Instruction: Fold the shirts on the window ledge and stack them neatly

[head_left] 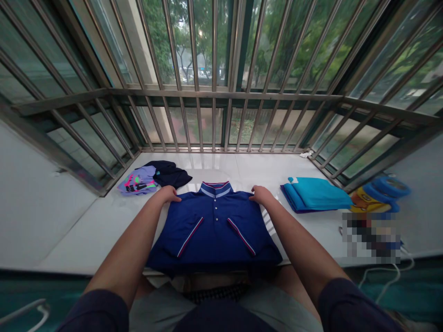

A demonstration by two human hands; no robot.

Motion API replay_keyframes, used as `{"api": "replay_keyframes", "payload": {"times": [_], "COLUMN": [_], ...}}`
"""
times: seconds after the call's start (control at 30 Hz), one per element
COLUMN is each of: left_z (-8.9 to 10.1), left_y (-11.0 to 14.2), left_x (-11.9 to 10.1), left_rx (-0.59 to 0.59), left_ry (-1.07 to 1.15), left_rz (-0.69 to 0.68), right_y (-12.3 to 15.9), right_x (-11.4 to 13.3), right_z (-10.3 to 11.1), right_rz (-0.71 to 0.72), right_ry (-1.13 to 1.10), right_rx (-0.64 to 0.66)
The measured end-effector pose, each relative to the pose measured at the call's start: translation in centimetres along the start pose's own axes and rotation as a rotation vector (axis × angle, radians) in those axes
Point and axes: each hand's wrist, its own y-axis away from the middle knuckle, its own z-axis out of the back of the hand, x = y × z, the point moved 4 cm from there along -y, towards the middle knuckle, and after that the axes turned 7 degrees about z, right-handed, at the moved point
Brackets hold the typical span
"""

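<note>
A navy blue polo shirt (pixel 214 240) lies front side up on the white sill, its hem hanging over the near edge. Both sleeves are folded inward across the front, showing red and white striped cuffs. The striped collar stands up at the far end, above a row of small buttons. At the shirt's left shoulder edge, my left hand (pixel 169 194) pinches the fabric. My right hand (pixel 258 195) grips the opposite shoulder in the same way. The fingertips are partly hidden by the hands.
Behind the sill (pixel 238 166) run metal window bars (pixel 221 95). A lilac garment (pixel 140 180) and a dark garment (pixel 171 173) lie crumpled at left. Folded turquoise cloth (pixel 318 193) sits at right, near a blue and yellow container (pixel 377 193), a blurred-out item and a white cable (pixel 387 279).
</note>
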Motion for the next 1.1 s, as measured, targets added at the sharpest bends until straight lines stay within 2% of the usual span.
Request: {"api": "replay_keyframes", "payload": {"times": [0.13, 0.23, 0.4, 0.5, 0.6, 0.7, 0.77, 0.87, 0.93, 1.1], "left_z": [-0.2, -1.1, -2.9, -2.9, -2.7, -2.8, -2.5, -1.4, -0.6, 0.4], "left_y": [-0.5, -0.7, -1.4, -1.0, 0.9, 3.2, 4.1, 3.9, 3.0, 0.8], "left_x": [-1.6, -4.6, -10.3, -11.5, -10.5, -8.3, -6.6, -4.3, -3.0, -1.4], "left_rx": [-0.086, -0.146, -0.144, -0.14, -0.12, -0.052, -0.04, -0.094, -0.078, 0.038], "left_ry": [0.037, 0.101, 0.162, 0.195, 0.218, 0.197, 0.187, 0.137, 0.057, -0.044], "left_rz": [-0.107, -0.258, -0.423, -0.477, -0.584, -0.675, -0.683, -0.581, -0.477, -0.351], "right_y": [-0.2, -0.9, -3.0, -3.0, -0.7, 2.4, 3.8, 3.8, 2.9, 0.6], "right_x": [1.6, 4.4, 8.8, 9.5, 8.6, 6.7, 5.3, 3.3, 2.3, 1.2], "right_z": [0.1, -0.3, -0.9, -0.1, 0.8, 1.0, 0.9, 0.9, 1.0, 0.8], "right_rz": [0.048, 0.153, 0.219, 0.288, 0.415, 0.55, 0.581, 0.451, 0.367, 0.379], "right_ry": [-0.009, -0.049, -0.106, -0.139, -0.162, -0.155, -0.111, -0.021, 0.007, -0.012], "right_rx": [-0.053, -0.09, -0.039, -0.055, -0.108, -0.103, -0.099, -0.109, -0.067, 0.12]}}
